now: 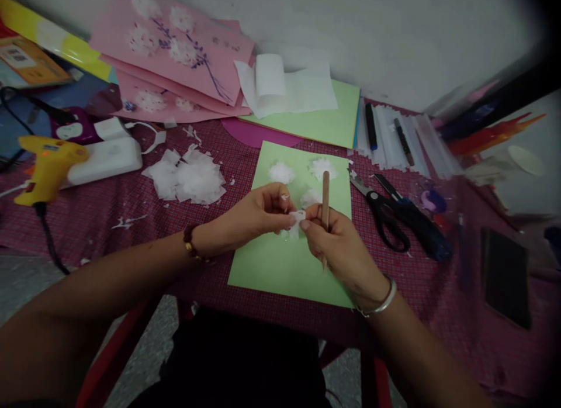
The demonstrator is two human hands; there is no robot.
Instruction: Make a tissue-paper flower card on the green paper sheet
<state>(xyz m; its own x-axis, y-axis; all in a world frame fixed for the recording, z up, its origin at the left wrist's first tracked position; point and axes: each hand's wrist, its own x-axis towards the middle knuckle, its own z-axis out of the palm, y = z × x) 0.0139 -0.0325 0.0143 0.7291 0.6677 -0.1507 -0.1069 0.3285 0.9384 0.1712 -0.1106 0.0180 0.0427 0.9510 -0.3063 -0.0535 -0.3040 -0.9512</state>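
My left hand (258,212) and my right hand (339,244) meet over a light green sheet of paper (280,262) on the table. Both pinch a small white piece of tissue (297,221) between their fingertips. My right hand also grips a wooden stick (325,192) that stands nearly upright. On the sheet's far end sit three white tissue tufts (281,172), just beyond my fingers.
A pile of white tissue pieces (188,177) lies left of the sheet, and a yellow glue gun (48,162) lies further left. Black scissors (383,212) lie to the right, with a dark phone (506,276) beyond. Pink sheets (175,51), green paper (324,121) and pens (370,126) lie at the back.
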